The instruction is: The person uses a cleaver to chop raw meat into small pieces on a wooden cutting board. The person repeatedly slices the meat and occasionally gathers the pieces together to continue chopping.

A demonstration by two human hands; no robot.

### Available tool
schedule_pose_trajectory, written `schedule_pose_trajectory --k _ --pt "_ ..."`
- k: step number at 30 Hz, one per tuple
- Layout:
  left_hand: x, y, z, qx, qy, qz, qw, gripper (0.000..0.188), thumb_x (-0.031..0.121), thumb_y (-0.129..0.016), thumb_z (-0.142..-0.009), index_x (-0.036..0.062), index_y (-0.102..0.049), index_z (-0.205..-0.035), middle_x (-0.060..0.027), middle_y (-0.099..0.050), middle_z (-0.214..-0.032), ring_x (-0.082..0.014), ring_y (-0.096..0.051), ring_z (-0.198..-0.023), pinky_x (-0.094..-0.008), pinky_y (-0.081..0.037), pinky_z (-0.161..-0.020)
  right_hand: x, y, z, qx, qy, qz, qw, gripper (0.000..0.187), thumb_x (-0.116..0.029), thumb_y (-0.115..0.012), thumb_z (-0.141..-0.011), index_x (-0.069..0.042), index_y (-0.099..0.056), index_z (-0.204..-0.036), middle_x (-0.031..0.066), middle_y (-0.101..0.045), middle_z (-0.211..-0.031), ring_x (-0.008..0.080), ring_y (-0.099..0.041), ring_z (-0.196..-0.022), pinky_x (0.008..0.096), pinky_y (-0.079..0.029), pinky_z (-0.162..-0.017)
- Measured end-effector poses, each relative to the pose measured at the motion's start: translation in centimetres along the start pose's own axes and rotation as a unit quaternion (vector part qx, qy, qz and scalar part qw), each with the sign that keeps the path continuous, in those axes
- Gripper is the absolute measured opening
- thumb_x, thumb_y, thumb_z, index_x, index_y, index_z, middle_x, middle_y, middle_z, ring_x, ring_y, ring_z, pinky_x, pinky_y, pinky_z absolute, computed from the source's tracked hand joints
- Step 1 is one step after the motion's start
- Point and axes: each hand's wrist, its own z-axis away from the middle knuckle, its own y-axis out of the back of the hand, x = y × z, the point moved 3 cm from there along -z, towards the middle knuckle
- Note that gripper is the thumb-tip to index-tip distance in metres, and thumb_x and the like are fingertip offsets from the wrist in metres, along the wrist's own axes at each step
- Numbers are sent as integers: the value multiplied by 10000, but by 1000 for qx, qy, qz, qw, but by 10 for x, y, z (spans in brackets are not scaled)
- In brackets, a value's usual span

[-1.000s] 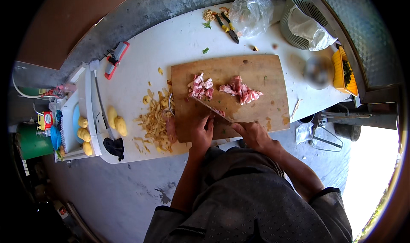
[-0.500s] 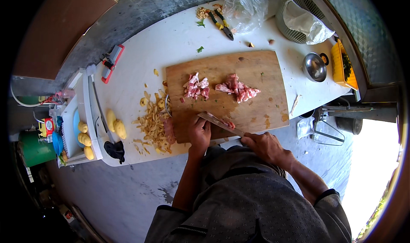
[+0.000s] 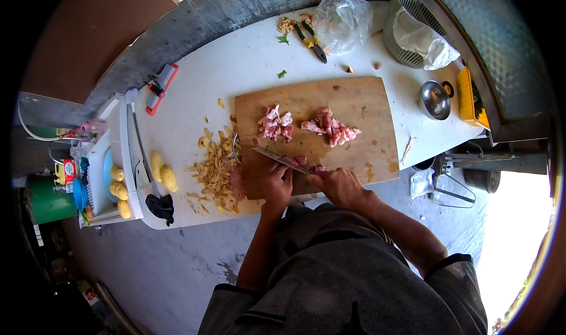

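My right hand is wrapped round the handle of a kitchen knife, whose blade slants up and left over the near part of a wooden cutting board. On the near side of the blade, my left hand is closed with curled fingers; what they hold is hidden. Small pieces of raw meat lie along the far side of the blade. Farther up the board sit two piles of cut meat, a left pile and a right pile. A pinkish strip shows at the board's left edge.
Potato peelings are heaped left of the board, with whole potatoes beyond. Pliers and a clear plastic bag lie at the back. At right stand a metal bowl, a yellow basket and a slatted bin.
The knife and my right hand have moved left and slightly away from me. More meat now shows beside the blade. My left hand has barely shifted; the whole view has tilted slightly.
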Motion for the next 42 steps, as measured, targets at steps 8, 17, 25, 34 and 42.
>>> schedule_pose_trajectory --k 8,17,25,34,42 --pt "0 0 6 27 -9 -63 998 127 -1 -760 -942 11 -758 -1069 -182 -726 -1027 -397 -704 -932 -455 -569 -815 9 25 13 -40 -78 -176 980 511 -518 -514 -1145 -90 -773 -1245 285 -751 -947 515 -711 -986 559 -570 -846" --pt "3 2 11 22 11 -60 998 142 16 -754 -972 17 -742 -1113 -192 -728 -1024 -411 -708 -930 -465 -565 -792 -8 40 48 12 -44 -150 988 439 -427 -556 -1147 -61 -784 -1230 279 -751 -918 510 -720 -892 570 -573 -774" --pt "3 1 4 22 -7 -40 999 149 30 -779 -963 23 -746 -1108 -182 -737 -1058 -405 -713 -959 -455 -569 -810 4 69 42 85 -76 -189 975 462 -444 -560 -1146 -38 -780 -1164 285 -724 -847 499 -729 -858 561 -566 -746" --pt "9 4 0 0 -6 -69 998 356 -52 -747 -911 38 -770 -1255 -185 -737 -1108 -410 -706 -1014 -459 -568 -860 -2 54 61 -57 -66 -128 988 452 -443 -552 -1146 -54 -763 -1236 259 -761 -890 480 -748 -857 562 -598 -820" --pt "6 5 0 -6 -12 -42 999 356 -79 -735 -881 32 -783 -1216 -171 -742 -1094 -387 -708 -999 -454 -569 -859 2 57 69 -99 -74 -125 984 398 -390 -553 -1154 -50 -755 -1196 256 -744 -849 464 -743 -809 547 -598 -788"
